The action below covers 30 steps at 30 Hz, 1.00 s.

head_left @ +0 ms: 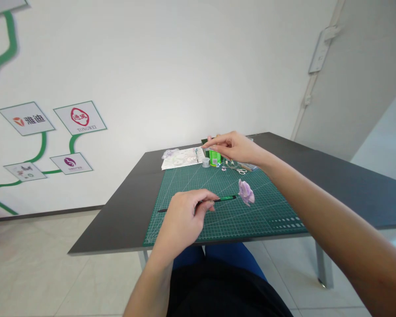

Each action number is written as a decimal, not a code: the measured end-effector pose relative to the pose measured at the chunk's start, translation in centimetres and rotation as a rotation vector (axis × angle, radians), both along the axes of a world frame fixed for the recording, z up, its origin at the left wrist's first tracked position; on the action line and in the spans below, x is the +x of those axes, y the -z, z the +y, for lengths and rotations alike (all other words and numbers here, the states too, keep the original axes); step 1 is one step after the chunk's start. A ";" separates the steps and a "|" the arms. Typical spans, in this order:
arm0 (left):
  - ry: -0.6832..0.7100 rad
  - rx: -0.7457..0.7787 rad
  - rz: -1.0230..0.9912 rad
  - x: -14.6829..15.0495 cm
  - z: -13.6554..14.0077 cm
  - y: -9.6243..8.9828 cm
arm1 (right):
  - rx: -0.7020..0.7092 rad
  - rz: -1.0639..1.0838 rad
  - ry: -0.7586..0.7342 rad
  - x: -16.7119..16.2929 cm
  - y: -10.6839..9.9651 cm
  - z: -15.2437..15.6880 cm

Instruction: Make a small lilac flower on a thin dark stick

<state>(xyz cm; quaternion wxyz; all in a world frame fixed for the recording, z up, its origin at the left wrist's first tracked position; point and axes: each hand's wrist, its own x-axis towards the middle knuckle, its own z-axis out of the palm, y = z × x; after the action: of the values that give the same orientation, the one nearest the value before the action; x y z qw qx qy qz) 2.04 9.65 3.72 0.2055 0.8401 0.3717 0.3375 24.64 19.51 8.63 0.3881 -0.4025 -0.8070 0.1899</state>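
Note:
My left hand (186, 215) is closed around the thin dark stem of a lilac artificial flower (246, 192). The stem lies nearly level above the green cutting mat (237, 224), its bare end pointing left. A bright green section shows between my fingers and the petals. Farther out, my right hand (236, 146) hovers over the supplies at the back, palm down, index finger stretched to the left. Nothing shows between its fingers. Below it stands a bright green container (214, 157), partly covered by the hand.
White sheets (180, 158) lie at the table's back left, with translucent lilac material (170, 153) on them. A small pale jar (206, 163) stands beside the container. White-handled scissors (241, 171) and small wired bits are nearby. The dark table (119, 220) meets a white wall behind.

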 end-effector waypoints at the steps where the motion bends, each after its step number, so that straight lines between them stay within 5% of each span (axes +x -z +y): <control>1: -0.001 0.003 -0.002 0.0 0.0 0.0 | -0.005 -0.003 0.003 0.0 0.4 0.2; 18: -0.024 0.042 -0.036 -0.3 0.1 -0.1 | -0.249 0.029 -0.053 -0.1 9.8 1.0; 30: -0.075 0.077 -0.046 -0.2 0.9 -0.2 | -0.379 0.104 -0.013 0.3 15.2 -2.6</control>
<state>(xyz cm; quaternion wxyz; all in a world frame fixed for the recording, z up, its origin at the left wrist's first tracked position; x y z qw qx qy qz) 1.79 10.52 3.87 0.1689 0.8249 0.3846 0.3783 24.91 16.92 -6.59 0.3452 -0.4531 -0.7383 0.3613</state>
